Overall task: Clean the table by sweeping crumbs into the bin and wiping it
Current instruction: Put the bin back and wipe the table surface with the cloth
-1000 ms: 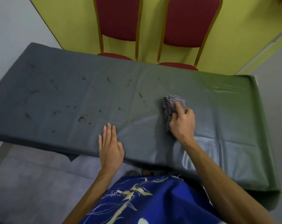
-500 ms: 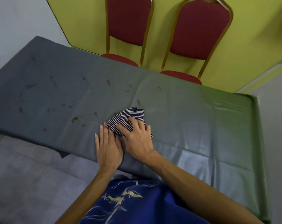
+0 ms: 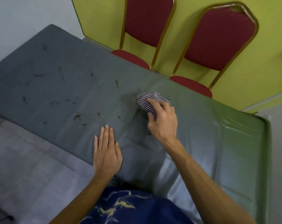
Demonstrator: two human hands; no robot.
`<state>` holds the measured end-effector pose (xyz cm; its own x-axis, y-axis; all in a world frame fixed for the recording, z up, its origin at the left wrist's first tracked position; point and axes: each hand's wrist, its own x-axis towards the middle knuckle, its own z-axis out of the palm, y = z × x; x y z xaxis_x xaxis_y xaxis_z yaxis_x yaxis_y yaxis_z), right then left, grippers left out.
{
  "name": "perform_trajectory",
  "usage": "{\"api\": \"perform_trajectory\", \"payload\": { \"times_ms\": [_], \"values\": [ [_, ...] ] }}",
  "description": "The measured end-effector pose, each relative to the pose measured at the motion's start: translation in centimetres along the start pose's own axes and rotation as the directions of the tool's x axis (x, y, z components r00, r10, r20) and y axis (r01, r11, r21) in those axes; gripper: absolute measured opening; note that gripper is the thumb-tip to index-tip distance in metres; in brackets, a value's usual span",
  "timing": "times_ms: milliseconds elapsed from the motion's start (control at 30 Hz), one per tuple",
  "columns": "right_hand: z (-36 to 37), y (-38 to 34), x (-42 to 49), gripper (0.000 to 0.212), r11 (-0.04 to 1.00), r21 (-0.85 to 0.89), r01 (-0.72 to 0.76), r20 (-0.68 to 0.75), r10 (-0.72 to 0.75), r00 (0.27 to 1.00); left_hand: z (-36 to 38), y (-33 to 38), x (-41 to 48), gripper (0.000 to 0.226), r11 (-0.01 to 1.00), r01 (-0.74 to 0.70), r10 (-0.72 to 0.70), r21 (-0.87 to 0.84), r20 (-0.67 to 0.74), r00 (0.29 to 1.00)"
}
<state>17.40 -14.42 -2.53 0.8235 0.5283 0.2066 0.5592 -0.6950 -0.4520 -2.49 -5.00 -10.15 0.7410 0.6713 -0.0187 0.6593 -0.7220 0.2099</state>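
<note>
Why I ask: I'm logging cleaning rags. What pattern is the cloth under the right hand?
The cloth has thin dark-and-white stripes, seen best in the head view.

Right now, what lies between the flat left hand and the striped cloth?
Head view: only wrinkled grey table cover with one or two small dark crumbs between the left hand and the black-and-white striped cloth.

cloth [image 3: 146, 101] on table [image 3: 201, 130] under right hand [image 3: 163, 122] | left hand [image 3: 106, 151] nearer front edge | crumbs [image 3: 77, 117] left of cloth | chairs [image 3: 146, 21] behind
</note>
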Motion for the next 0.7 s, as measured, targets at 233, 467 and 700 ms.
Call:
{"api": "perform_trajectory", "payload": {
  "times_ms": [233, 467, 700],
  "values": [
    [6.3, -5.4, -6.9, 0.052, 0.895, -0.019, 0.447, 0.321, -0.418, 0.85, 0.5, -0.7, -0.2, 0.054, 0.994, -0.09, 0.087, 0.059, 0.057, 0.995],
    [5.0, -1.7, -0.4, 0.063, 0.822, -0.117, 0.558, 0.362, -0.488, 0.794, -0.2, 0.0, 0.2, 0.058, 1.0, -0.029, 0.029, 0.005, 0.014, 0.999],
    [1.7, 8.1, 11.4, 0.06, 0.941, -0.338, 0.001, 0.224, 0.08, 0.971, -0.2, 0.3, 0.3, 0.058, 0.999, 0.001, -0.001, -0.045, -0.007, 1.0]
  ]
}}
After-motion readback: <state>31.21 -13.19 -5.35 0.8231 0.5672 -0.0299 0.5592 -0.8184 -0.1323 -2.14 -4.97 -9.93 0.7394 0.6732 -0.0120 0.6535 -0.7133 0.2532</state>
